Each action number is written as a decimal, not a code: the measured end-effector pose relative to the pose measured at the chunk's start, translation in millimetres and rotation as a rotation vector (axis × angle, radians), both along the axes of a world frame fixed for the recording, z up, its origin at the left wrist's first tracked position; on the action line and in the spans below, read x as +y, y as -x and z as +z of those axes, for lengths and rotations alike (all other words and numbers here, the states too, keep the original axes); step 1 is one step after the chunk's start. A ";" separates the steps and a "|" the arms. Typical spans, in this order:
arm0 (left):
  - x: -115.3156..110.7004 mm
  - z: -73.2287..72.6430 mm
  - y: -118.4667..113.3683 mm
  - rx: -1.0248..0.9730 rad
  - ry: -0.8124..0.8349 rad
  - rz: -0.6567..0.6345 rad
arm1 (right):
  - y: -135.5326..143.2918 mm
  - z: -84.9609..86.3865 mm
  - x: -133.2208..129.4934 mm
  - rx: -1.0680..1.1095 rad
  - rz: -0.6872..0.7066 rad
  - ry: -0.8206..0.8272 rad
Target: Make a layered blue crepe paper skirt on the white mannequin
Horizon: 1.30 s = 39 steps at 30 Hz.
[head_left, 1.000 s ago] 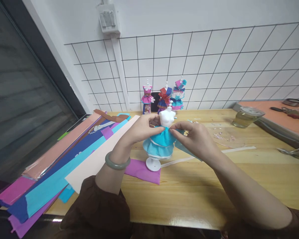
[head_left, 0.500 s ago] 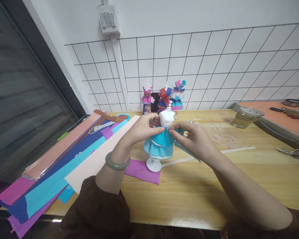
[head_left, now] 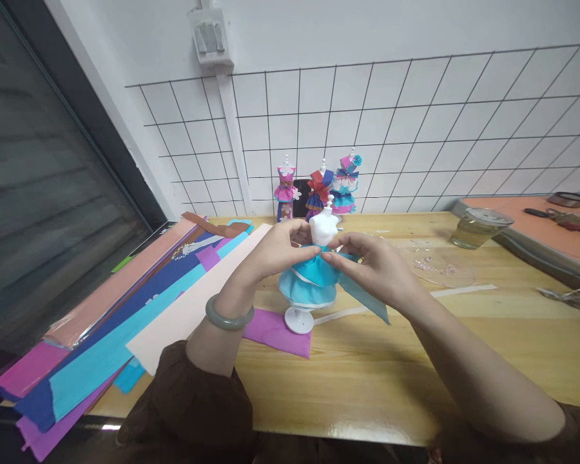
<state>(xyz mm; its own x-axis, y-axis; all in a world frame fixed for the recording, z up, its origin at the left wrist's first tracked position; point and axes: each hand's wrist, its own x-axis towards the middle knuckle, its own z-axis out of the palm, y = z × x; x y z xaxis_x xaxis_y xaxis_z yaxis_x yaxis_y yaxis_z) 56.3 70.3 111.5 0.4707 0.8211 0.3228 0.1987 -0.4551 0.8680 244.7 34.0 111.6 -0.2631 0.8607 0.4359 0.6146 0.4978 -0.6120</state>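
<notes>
A small white dress form [head_left: 323,227] stands on a round white base [head_left: 298,320] in front of me. It wears a two-tier light-blue skirt [head_left: 308,290] with white edging. My left hand [head_left: 285,248] is at the left of the waist, its thumb pressed on the blue fabric at the front and its fingers behind. On the right, my right hand [head_left: 367,264] pinches the waist with thumb and index finger. A blue-green fabric strip [head_left: 365,298] hangs below my right hand, its upper end hidden by the fingers.
Colored fabric sheets [head_left: 96,341] are piled at the left. A purple piece [head_left: 275,332] lies near the base, a white strip [head_left: 464,290] to the right. Three dressed forms [head_left: 319,190] stand by the wall. Farther right are a lidded cup [head_left: 481,227] and an orange surface [head_left: 551,222].
My right thumb has moved slightly left across the waist, and the right fingers are a little higher. The blue-green strip beneath that hand now shows wider. My left hand has barely moved.
</notes>
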 end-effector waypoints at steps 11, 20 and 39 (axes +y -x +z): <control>0.9 -0.3 -0.7 0.010 -0.025 0.000 | -0.3 -4.0 -1.3 -0.057 0.014 -0.061; 0.5 0.6 1.0 0.014 -0.028 -0.006 | -2.7 -1.9 1.3 -0.033 0.077 -0.021; -0.6 -1.2 -3.3 0.004 -0.009 0.024 | 0.1 -10.8 9.6 0.095 0.008 0.018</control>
